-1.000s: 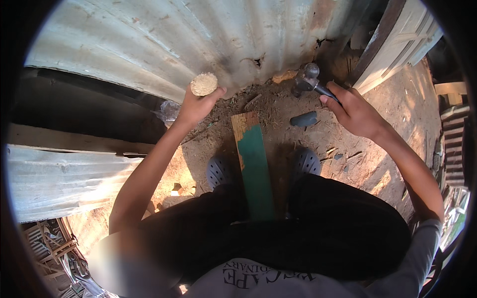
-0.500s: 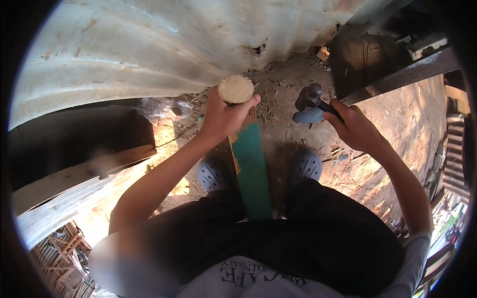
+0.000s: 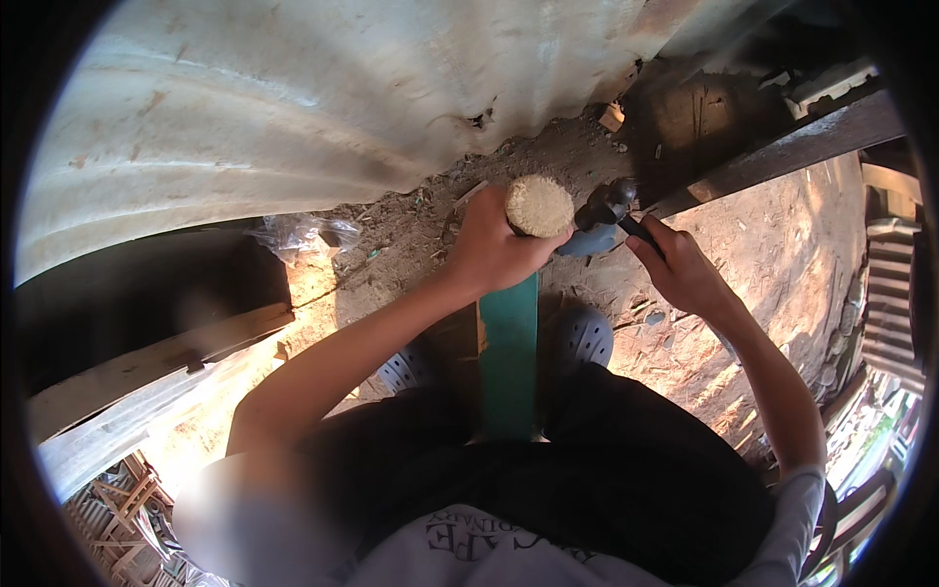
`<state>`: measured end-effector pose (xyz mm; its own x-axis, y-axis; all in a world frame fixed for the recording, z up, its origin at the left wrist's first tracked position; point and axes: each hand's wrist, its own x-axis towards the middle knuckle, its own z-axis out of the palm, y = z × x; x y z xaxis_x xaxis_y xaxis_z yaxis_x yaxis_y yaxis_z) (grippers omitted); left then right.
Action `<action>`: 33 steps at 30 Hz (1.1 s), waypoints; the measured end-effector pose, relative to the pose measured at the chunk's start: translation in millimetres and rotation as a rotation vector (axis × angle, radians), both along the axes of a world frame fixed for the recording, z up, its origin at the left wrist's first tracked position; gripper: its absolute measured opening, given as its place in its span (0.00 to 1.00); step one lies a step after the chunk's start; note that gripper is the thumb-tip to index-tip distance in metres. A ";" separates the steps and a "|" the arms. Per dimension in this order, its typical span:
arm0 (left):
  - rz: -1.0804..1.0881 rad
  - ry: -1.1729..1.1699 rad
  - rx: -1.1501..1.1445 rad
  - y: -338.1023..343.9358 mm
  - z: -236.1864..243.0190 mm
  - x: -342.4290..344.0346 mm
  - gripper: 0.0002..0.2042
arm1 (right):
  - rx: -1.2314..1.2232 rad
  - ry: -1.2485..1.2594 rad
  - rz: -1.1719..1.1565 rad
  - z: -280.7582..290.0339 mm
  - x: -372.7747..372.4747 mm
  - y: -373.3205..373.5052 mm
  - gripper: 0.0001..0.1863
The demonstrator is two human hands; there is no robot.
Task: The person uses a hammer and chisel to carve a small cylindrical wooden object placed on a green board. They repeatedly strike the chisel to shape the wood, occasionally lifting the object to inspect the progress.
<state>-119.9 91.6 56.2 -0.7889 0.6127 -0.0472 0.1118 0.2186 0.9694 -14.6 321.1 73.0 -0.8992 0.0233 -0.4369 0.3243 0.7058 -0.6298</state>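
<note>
My left hand point(image 3: 494, 245) is closed around a round piece of wood point(image 3: 540, 206), its pale, rough cut end facing up. My right hand point(image 3: 685, 274) grips a hammer point(image 3: 614, 201) by its black handle. The dark hammer head hangs just right of the wood; whether they touch I cannot tell. Below my left hand, a green board point(image 3: 509, 362) runs back between my legs, its far end hidden by that hand. A flat blue-grey thing point(image 3: 589, 241) shows under the hammer head, its kind unclear.
Corrugated metal sheeting point(image 3: 274, 117) rises along the far side. A dark beam point(image 3: 782, 152) crosses at the right. On the left is a dark box-like structure point(image 3: 147, 293), with clear plastic point(image 3: 308, 235) near its corner. My clogs point(image 3: 584, 336) stand on dirt either side of the board.
My left hand and the round wood have shifted right and slightly nearer me. The gap between wood and hammer has narrowed. My right hand still grips the hammer.
</note>
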 end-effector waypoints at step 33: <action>-0.751 0.693 0.003 -78.2 6.8 126.0 0.12 | 0.266 -0.079 0.529 162.6 71.8 -56.8 0.17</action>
<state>6.2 13.4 63.0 -0.0542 0.9597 0.2756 0.7555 -0.1411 0.6398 57.2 264.3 235.6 -0.7834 -0.3012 -0.5436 -0.0756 0.9144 -0.3976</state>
